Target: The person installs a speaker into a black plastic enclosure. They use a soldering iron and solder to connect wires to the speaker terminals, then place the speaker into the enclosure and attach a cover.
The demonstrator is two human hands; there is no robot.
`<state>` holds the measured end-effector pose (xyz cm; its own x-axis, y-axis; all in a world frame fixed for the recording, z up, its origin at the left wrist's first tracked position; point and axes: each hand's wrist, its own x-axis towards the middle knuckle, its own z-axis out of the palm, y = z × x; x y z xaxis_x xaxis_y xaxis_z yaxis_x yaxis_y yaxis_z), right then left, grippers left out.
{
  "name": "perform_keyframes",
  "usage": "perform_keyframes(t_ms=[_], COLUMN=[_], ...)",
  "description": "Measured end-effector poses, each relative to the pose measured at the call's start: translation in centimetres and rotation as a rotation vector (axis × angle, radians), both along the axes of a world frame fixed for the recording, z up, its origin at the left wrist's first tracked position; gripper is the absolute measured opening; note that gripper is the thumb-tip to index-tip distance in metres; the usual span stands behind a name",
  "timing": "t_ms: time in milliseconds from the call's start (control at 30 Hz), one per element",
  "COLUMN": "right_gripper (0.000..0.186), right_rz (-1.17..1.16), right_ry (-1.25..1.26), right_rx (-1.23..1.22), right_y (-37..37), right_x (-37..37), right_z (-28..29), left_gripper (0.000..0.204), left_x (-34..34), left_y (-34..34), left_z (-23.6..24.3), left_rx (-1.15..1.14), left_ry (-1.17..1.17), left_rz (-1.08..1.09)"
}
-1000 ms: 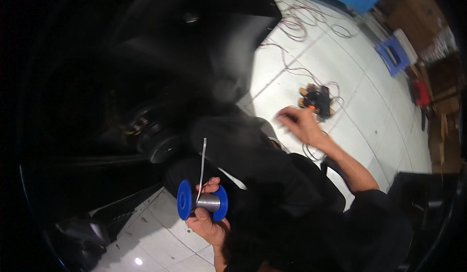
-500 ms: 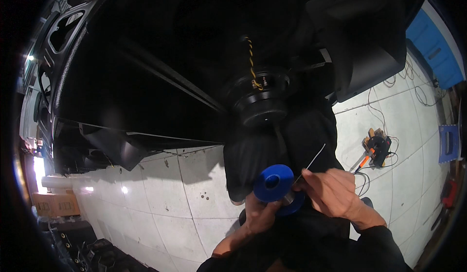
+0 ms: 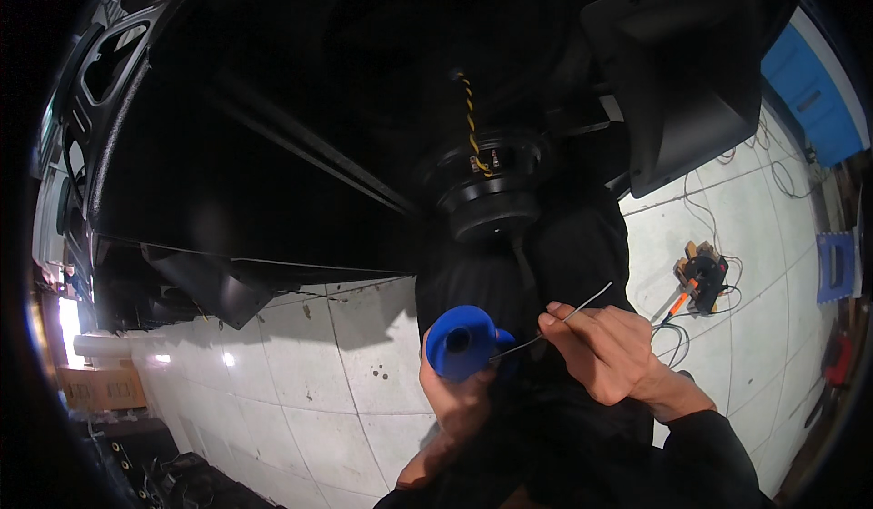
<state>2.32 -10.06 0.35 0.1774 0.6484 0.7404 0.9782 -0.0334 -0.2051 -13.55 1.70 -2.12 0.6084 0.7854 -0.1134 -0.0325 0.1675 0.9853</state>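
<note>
My left hand [image 3: 457,402] is closed around a blue spool [image 3: 440,349] of solder wire, its round flange tilted up toward me. A stretch of silvery solder wire [image 3: 593,297] runs from the spool to my right hand [image 3: 607,352]. The right thumb and fingers pinch that wire, and its free end sticks out up and to the right. Beyond the hands, a black loudspeaker driver [image 3: 496,213] rests at my lap with its magnet toward me. A twisted yellow-and-black cable [image 3: 470,113] joins its terminals to the dark cabinet.
A soldering iron with an orange handle [image 3: 678,303] leans by its stand [image 3: 705,272] on the tiled floor at right, cords around it. A black horn-shaped part [image 3: 696,81] overhangs at upper right. Blue bin [image 3: 812,90] and purple stool [image 3: 835,268] stand far right; cardboard box [image 3: 102,388] at left.
My left hand has shifted left with the spool, which has turned. My right hand has stayed near its place, and a longer stretch of wire now shows between the hands.
</note>
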Motion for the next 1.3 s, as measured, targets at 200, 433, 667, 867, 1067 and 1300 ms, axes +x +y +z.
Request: perform_keyframes(t_ms=[200,433,667,867,1067,1300], right_gripper=[0.021,0.039,0.049,0.031,0.013,0.052], right_rz=[0.007,-0.58,-0.851,-0.609,-0.748,-0.619], right_ry=[0.147,0.061,0.408,0.257,0.303,0.255], right_rx=[0.073,-0.265,-1.072,-1.249,-1.138,-0.362], right_y=[-0.9,-15.5,-30.7,-30.0,-33.5,-28.5], right_x=[0.8,9.4,10.9,9.5,7.6,4.2], right_z=[0.0,-10.3,-22.7,-30.2,-31.0,-14.8], left_gripper=[0.067,0.055,0.052,0.054,0.064,0.057], left_x=[-0.2,-1.4,-1.7,-1.3,0.7,0.1], left_y=[0.5,3.3,5.6,5.4,4.0,4.7], left_z=[0.1,-2.0,-0.9,-1.0,-0.3,-0.1], left_rx=[0.009,-0.064,-0.053,-0.07,-0.006,0.0], left_ry=[0.132,-0.306,-0.23,-0.28,-0.27,-0.37], left_rz=[-0.075,-0.012,-0.011,-0.03,0.148,0.103])
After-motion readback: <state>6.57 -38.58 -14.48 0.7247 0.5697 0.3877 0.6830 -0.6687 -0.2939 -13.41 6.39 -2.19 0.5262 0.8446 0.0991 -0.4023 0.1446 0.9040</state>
